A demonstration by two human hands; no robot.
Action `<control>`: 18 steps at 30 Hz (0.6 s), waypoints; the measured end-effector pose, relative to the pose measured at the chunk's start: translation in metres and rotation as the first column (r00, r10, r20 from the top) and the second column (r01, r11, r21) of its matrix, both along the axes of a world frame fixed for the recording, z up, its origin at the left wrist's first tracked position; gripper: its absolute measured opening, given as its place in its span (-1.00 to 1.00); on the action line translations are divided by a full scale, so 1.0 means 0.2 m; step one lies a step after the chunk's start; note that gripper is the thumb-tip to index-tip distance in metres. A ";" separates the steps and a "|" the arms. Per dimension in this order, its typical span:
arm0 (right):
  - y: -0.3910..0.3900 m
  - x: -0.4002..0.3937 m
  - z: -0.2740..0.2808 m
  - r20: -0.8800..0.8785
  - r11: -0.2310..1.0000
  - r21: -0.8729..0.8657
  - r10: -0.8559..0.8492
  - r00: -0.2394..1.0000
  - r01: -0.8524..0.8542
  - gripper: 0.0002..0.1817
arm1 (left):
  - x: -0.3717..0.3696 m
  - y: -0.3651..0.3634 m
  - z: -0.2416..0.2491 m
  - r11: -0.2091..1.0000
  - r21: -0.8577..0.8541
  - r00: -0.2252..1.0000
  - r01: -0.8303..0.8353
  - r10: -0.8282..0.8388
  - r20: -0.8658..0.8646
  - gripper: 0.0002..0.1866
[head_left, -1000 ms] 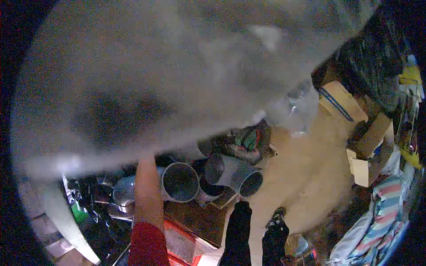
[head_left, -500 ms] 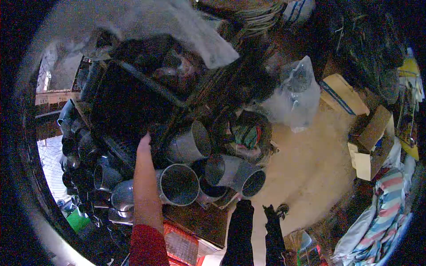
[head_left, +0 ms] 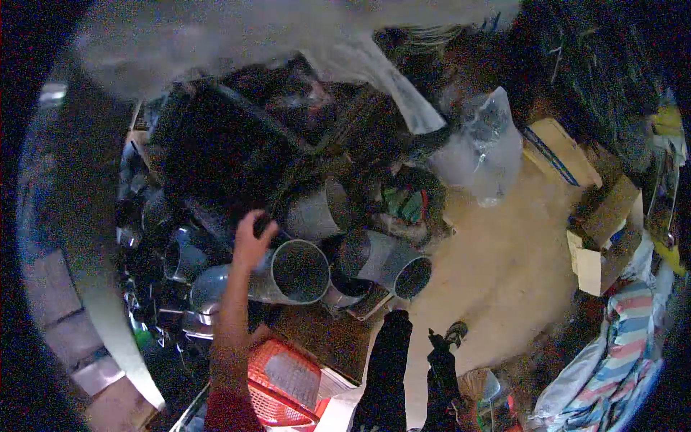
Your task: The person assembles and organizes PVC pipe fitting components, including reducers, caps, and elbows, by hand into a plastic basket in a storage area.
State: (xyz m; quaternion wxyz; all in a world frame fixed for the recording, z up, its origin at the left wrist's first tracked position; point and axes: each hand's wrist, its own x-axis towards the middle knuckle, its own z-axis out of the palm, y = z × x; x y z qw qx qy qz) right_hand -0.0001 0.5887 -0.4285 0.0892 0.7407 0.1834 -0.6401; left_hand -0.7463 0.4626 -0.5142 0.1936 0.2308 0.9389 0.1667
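My left hand (head_left: 252, 236), on a bare forearm with a red sleeve, is raised beside the dark bin-like space (head_left: 216, 158). Its thumb and fingers curl around a small dark patch that looks like a black object, too dim to name. Just right of the hand lies a large grey pipe elbow (head_left: 266, 277) with its round mouth facing me. Behind it is another wide grey pipe fitting (head_left: 308, 216). A third grey elbow (head_left: 381, 255) rests further right. My right hand is out of view.
An orange-red basket (head_left: 284, 407) stands by a brown cardboard box (head_left: 327, 335) near my legs (head_left: 389, 367). Clear plastic bags (head_left: 481, 155), open cartons (head_left: 565, 155) and a striped sack (head_left: 633, 324) lie to the right. Translucent sheeting (head_left: 403, 93) hangs overhead.
My left hand has drawn back out of the dark space, and its curled fingers now show. The view has shifted, bringing stacked boxes on the left and more of the orange-red basket into sight.
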 end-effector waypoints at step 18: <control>0.03 0.51 -0.02 -0.197 0.994 0.078 -0.060 0.979 0.077 -0.58 | 0.51 -0.15 0.72 0.854 -0.432 0.887 -0.291 0.410 0.213 -0.49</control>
